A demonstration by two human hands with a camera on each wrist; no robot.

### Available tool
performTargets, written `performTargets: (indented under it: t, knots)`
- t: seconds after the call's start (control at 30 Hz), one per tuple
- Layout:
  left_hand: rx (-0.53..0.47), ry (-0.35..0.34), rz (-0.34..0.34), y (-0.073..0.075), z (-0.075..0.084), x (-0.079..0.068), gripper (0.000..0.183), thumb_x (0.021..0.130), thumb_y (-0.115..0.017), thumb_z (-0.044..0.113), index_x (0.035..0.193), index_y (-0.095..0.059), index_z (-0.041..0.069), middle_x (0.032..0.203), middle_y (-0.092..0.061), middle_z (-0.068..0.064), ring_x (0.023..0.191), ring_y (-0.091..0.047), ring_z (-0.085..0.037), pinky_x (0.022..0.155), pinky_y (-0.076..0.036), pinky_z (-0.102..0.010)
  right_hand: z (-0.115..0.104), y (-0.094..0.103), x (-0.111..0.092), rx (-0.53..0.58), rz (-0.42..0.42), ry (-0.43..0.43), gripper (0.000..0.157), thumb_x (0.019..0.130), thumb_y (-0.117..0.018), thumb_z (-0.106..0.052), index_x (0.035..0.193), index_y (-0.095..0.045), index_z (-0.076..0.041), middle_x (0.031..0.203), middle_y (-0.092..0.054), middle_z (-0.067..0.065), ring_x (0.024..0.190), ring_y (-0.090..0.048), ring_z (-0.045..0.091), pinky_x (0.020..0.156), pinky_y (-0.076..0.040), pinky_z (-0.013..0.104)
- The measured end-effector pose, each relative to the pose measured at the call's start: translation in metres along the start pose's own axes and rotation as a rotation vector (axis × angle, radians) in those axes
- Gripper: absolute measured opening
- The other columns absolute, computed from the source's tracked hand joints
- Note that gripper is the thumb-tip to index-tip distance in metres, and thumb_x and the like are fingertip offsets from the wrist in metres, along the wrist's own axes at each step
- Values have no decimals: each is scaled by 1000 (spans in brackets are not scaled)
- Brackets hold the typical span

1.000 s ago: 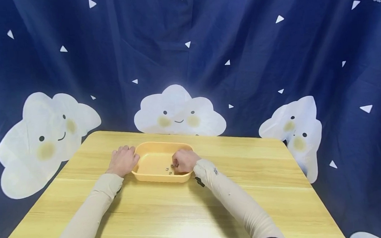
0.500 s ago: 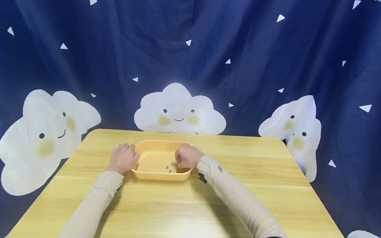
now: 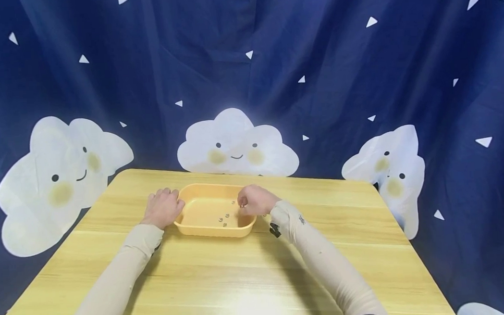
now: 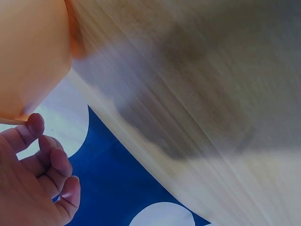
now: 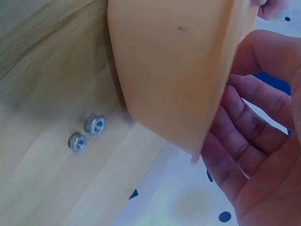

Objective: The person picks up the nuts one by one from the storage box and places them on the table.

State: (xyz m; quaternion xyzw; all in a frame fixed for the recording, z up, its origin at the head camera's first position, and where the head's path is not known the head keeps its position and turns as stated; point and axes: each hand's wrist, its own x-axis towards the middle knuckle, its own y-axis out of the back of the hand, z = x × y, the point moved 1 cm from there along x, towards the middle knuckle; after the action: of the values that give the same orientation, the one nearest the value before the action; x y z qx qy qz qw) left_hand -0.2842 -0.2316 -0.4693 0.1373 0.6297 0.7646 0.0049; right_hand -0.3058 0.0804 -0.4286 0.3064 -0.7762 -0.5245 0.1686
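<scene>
A shallow yellow plastic tray [image 3: 204, 231] stands on the table, with several small metal nuts [image 3: 227, 216] in its right half. My left hand [image 3: 164, 208] grips the tray's left rim, its fingers [image 4: 35, 125] curled at the edge in the left wrist view. Over the right wall reaches my right hand [image 3: 256, 200], thumb and fingertips inside the tray. They pinch a small metal nut, mostly hidden; only a sliver shows in the right wrist view. Outside the tray, two flange nuts [image 5: 95, 125] lie side by side on the wood near its right wall.
The light wooden table [image 3: 224, 275] extends toward the person and to both sides. A dark blue curtain [image 3: 210, 44] with white clouds and triangles hangs behind its far edge.
My right hand has risen from the tray floor and shifted right, to the right wall. A nut on the table beside the tray has come into view. The left hand keeps its place.
</scene>
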Motion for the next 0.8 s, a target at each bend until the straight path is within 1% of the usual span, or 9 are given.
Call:
performTargets:
  t: [0.2, 0.3, 0.47, 0.53, 0.8]
  knots:
    - [-12, 0, 9, 0, 0, 0, 36, 99, -46, 26, 109, -66, -3, 98, -66, -21, 95, -62, -42, 77, -45, -55, 1, 6, -5, 29, 4, 6, 18, 85, -80, -15, 97, -76, -3, 94, -76, 5, 88, -69, 19, 85, -58, 35]
    - [-10, -3, 12, 0, 0, 0, 35, 99, -46, 25, 106, -66, -2, 96, -65, -20, 94, -62, -41, 76, -45, -55, 2, 8, -7, 44, 13, 13, 18, 84, -81, -14, 96, -76, -1, 93, -76, 7, 87, -69, 20, 85, -58, 36]
    - [-9, -5, 12, -1, 0, 0, 33, 99, -45, 25, 103, -65, -1, 95, -65, -20, 93, -62, -41, 75, -44, -54, 3, 10, -9, 23, 23, 23, 13, 84, -79, -10, 94, -76, -3, 93, -76, 8, 87, -69, 20, 85, -58, 36]
    - [-10, -5, 14, -2, 0, 0, 33, 99, -45, 25, 104, -65, -1, 95, -65, -20, 94, -62, -41, 76, -44, -55, 4, 12, -10, 10, 24, 26, 12, 83, -77, -8, 94, -76, -4, 93, -76, 8, 88, -69, 20, 85, -58, 36]
    - [-1, -12, 29, -4, -2, 1, 35, 99, -45, 26, 105, -66, -2, 95, -65, -21, 92, -62, -41, 75, -45, -55, 10, 16, -12, 2, 32, 39, 17, 81, -74, -6, 97, -76, -2, 90, -75, 6, 84, -67, 17, 80, -56, 31]
